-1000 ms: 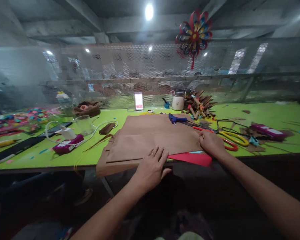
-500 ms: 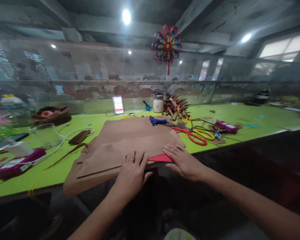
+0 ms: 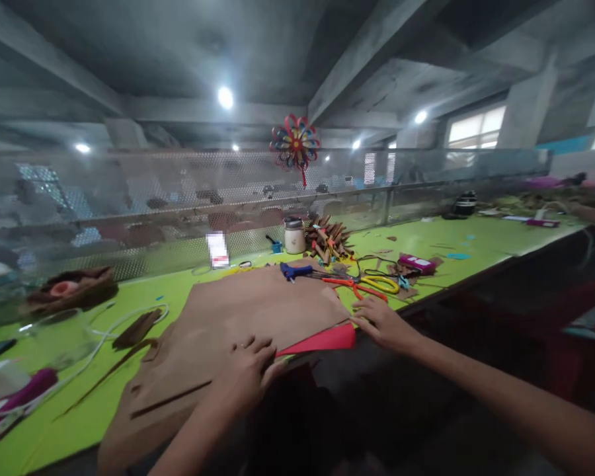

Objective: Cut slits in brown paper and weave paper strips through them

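My left hand (image 3: 245,370) lies with fingers stretched out on a large sheet of brown paper (image 3: 262,297), near its front edge. From under the paper, beside that hand, sticks out a red sheet (image 3: 324,339). My right hand (image 3: 384,322) is open at the paper's right corner, close to the orange-handled scissors (image 3: 359,289), with nothing seen in its fingers; whether it touches the handle I cannot tell. Scissors with yellow handles (image 3: 383,284) lie just behind. A blue-handled tool (image 3: 296,271) rests on the paper's back edge.
Behind the paper stand a lidded jar (image 3: 295,236), a pile of brown rolled pieces (image 3: 327,239) and a lit phone (image 3: 217,250). Left are a clear plastic cup (image 3: 62,337), a white cable (image 3: 112,330) and a brown strip (image 3: 114,370). A purple box (image 3: 416,264) lies right.
My right hand has come off the red sheet and moved right toward the orange scissors, so more red shows. My left hand stays on the brown paper. The view has turned right and up.
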Available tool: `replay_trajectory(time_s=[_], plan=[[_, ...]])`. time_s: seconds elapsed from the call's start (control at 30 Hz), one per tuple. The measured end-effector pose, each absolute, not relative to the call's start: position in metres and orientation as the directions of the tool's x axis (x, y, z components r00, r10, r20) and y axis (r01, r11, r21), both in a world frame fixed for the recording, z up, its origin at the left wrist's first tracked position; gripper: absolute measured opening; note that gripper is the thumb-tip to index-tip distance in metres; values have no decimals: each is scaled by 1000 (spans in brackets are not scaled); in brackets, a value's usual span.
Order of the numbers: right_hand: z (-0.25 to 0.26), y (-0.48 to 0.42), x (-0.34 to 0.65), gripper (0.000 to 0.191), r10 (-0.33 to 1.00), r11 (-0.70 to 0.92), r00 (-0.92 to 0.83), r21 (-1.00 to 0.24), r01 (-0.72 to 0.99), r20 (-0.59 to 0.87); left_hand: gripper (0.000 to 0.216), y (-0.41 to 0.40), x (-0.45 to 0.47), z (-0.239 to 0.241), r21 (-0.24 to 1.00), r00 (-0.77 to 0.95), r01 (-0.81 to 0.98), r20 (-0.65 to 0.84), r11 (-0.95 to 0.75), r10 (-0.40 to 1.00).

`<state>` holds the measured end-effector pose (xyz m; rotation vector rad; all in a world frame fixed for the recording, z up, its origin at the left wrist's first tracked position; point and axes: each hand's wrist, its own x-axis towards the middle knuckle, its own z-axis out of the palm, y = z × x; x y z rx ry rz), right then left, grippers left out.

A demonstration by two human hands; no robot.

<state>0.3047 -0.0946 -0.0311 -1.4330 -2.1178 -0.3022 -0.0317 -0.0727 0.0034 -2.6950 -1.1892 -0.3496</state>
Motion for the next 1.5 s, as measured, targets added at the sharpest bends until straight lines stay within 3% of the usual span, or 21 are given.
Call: replay_trajectory(time_s=[0.1,0.2,0.43,0.67,1.07,1.37,1.5], plan=[[-17,-73,320,30,812,225,-124,-110,968,571,50,-57,-11,25,-82,622,780,222,-621,751],[1,-45,335,31,856,103,-43,-87,991,516,44,-38,18,28,-99,549,834,253,-543,796],[21,29,317,21,951,175,-180,42,984,254,33,-8,36,2,-71,510,847,386,-527,768],[18,72,299,21,989,114,-122,96,989,86,29,-1,31,-6,-12,593,765,404,-644,697],[29,1,375,31,954,201,-203,32,979,220,31,2,34,-5,-9,617,750,369,-661,695],[9,-17,363,32,905,396,-384,-37,917,182,28,-1,34,-7,-1,609,750,391,-661,690],[18,-16,371,35,924,342,-329,-39,939,197,28,-1,35,-7,-20,618,747,391,-665,682]])
